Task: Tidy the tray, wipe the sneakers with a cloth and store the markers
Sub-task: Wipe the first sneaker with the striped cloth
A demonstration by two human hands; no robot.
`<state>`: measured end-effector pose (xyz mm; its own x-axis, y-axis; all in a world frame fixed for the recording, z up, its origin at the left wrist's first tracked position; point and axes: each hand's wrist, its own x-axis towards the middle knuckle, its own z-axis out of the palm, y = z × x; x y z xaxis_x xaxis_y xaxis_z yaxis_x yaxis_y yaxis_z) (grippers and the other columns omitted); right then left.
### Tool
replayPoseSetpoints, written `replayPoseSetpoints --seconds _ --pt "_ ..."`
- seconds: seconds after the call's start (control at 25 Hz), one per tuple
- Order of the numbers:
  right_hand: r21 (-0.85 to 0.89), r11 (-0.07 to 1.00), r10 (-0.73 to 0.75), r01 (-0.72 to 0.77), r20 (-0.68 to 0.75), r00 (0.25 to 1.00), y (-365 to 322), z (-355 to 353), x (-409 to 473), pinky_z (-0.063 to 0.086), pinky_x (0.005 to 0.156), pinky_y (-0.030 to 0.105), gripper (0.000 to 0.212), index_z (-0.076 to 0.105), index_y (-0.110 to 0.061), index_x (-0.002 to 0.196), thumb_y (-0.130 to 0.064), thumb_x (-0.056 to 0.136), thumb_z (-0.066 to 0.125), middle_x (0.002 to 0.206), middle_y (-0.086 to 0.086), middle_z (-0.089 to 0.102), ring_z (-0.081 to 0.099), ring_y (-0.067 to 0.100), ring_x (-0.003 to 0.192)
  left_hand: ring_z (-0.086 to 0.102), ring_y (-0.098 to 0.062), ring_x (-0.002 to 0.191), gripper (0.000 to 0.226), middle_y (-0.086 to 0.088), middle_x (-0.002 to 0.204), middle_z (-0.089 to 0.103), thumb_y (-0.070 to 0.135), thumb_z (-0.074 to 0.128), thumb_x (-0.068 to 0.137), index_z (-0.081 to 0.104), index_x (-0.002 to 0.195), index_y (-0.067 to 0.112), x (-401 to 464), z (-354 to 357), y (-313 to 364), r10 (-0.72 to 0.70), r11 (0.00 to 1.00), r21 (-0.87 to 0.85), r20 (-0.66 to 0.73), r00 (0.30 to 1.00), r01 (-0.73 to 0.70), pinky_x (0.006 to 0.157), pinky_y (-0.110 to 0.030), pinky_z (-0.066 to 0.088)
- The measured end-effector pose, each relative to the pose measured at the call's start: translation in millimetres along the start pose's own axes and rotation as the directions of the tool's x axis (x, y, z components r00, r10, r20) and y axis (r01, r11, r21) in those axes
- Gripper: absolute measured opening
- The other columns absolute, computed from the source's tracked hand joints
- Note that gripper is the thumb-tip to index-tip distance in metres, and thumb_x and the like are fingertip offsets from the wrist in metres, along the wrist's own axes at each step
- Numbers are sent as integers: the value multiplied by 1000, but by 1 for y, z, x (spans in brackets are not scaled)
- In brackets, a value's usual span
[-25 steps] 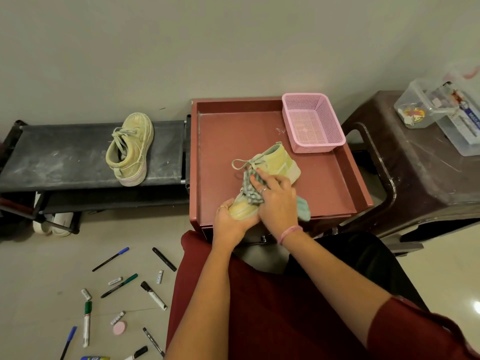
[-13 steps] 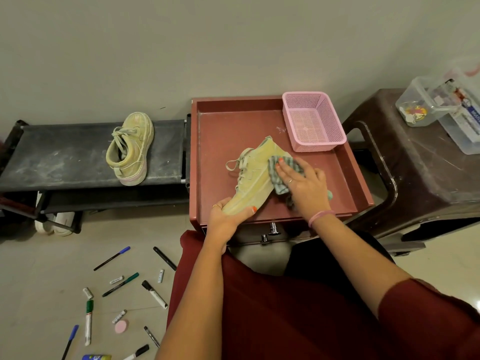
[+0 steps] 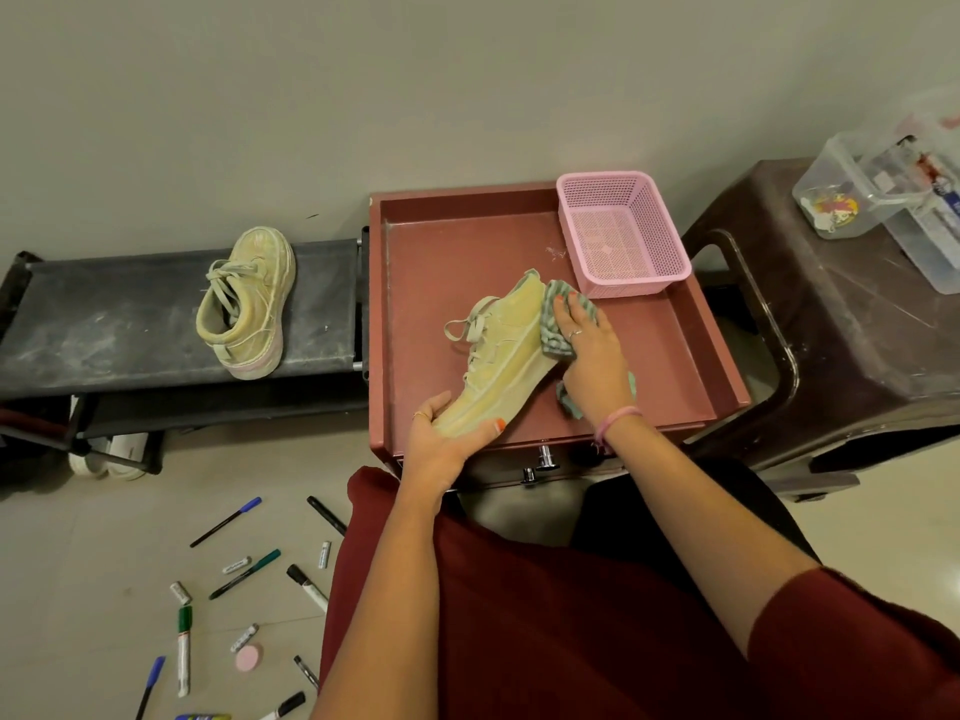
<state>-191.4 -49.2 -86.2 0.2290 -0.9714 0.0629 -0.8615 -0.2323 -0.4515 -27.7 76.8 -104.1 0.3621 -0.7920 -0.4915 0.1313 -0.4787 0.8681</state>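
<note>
A pale yellow sneaker [image 3: 506,358] lies on its side in the dark red tray [image 3: 441,241]. My left hand [image 3: 441,441] grips its toe end, thumb over the sole edge. My right hand [image 3: 589,350] presses a grey-green striped cloth [image 3: 553,324] against the sneaker's heel, fingers fairly straight; the cloth's tail shows below the wrist. A second yellow sneaker [image 3: 249,304] stands on the black bench [image 3: 104,324] at the left. Several markers [image 3: 244,574] and pens lie scattered on the floor at the lower left.
A pink mesh basket [image 3: 623,236] sits in the tray's far right corner. A dark brown plastic stool [image 3: 857,330] at the right carries clear plastic containers [image 3: 883,200]. White shoes [image 3: 109,454] are under the bench. A pink round eraser [image 3: 249,658] lies among the markers.
The sneaker was turned onto its side and my right hand slid the cloth from the laces up toward the heel. My left hand stayed on the toe.
</note>
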Motion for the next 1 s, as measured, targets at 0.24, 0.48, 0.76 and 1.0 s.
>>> replayPoseSetpoints --seconds 0.24,0.48,0.76,1.0 --pt "58 998 20 -29 144 989 32 -2 -16 14 119 34 85 12 -22 151 12 83 50 159 -3 10 10 27 146 50 -11 122 102 2 134 50 29 95 52 40 137 20 8 -5 10 155 965 213 6 988 -152 98 -23 44" --pt "124 992 -13 3 83 996 45 1 -24 18 116 32 84 20 -19 149 18 78 45 157 1 17 20 27 142 39 -16 129 98 4 139 43 48 84 58 39 141 23 12 4 50 389 568 740 145 910 -361 114 -43 27" --pt "223 974 -41 30 46 998 57 11 -21 31 112 46 77 35 -14 145 15 75 44 152 8 31 35 33 135 34 -25 139 45 -8 143 47 22 43 95 46 138 8 37 117 68 625 270 760 330 708 -592 116 -52 8" --pt "247 969 -16 8 31 999 58 13 -21 30 113 41 77 35 -15 145 15 74 41 151 6 33 38 32 132 48 -33 114 42 -14 119 60 31 32 101 54 124 4 63 138 86 555 330 867 141 820 -373 105 -42 30"
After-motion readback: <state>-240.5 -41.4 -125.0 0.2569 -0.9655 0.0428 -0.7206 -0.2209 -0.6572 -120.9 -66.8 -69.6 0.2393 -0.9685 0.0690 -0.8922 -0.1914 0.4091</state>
